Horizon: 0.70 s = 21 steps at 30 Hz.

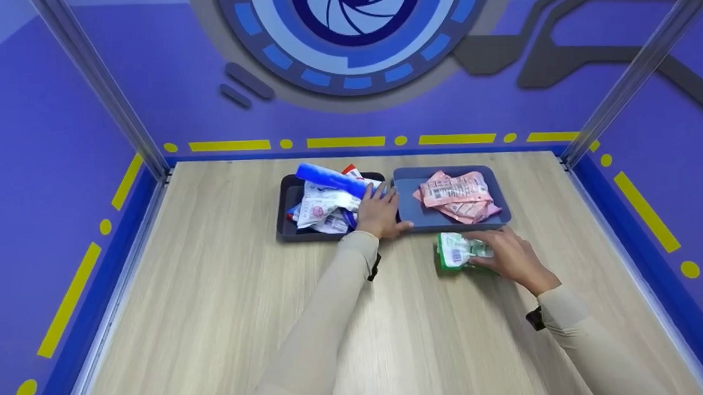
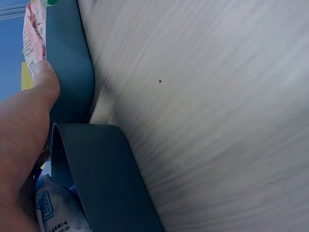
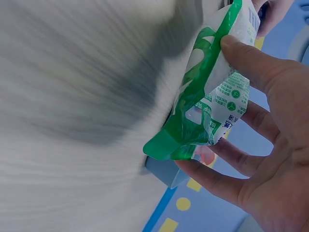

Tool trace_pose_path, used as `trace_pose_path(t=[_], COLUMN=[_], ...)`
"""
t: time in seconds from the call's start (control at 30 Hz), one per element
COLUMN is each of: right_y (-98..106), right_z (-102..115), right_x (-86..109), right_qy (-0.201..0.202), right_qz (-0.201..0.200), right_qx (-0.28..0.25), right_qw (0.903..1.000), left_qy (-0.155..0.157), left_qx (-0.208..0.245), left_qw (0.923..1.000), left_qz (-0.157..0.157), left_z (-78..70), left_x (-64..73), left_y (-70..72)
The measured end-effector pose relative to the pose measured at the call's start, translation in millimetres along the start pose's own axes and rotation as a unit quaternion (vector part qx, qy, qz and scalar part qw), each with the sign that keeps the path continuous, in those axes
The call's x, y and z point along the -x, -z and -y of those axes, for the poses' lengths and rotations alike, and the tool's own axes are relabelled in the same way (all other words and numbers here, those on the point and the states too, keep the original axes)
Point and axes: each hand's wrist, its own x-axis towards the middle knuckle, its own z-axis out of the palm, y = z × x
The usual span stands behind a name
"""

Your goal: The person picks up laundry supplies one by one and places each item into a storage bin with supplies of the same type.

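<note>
My right hand (image 1: 514,258) grips a green-and-white plastic packet (image 1: 453,250) low over the table, in front of the right tray. Up close in the right wrist view, thumb and fingers pinch the crinkled packet (image 3: 219,104) from both sides. The left hand (image 1: 379,214) lies across the inner side of the black tray (image 1: 284,225), fingers reaching over a long blue cylindrical object (image 1: 332,179) and its thumb pointing toward the right tray. White packets (image 1: 322,208) fill that black tray under the blue object. In the left wrist view the left fingers are mostly hidden.
The blue-grey tray (image 1: 409,209) stands beside the black one and holds pink packets (image 1: 456,195). Both sit toward the back of the wooden table (image 1: 224,300). Purple-blue panels (image 1: 347,122) and metal posts (image 1: 105,90) enclose the table at the back and sides.
</note>
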Motion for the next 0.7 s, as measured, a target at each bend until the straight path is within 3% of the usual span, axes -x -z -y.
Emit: trace_pose_path(t=[0.33,0.7], right_y=[5.3,14.2], right_z=[-1.1,0.9], right_x=[-4.4,-12.4], right_qy=[0.035,0.008], right_qz=[-0.053,-0.032], right_qx=[0.027,0.027], right_qw=[0.9977,0.9991], left_qy=[-0.003,-0.004], left_qx=[-0.009,-0.008], left_qw=[0.9999,1.0000], left_qz=[0.007,0.003], left_z=[1.1,1.4], left_x=[-2.5,-3.3], left_y=[-2.2,-2.8])
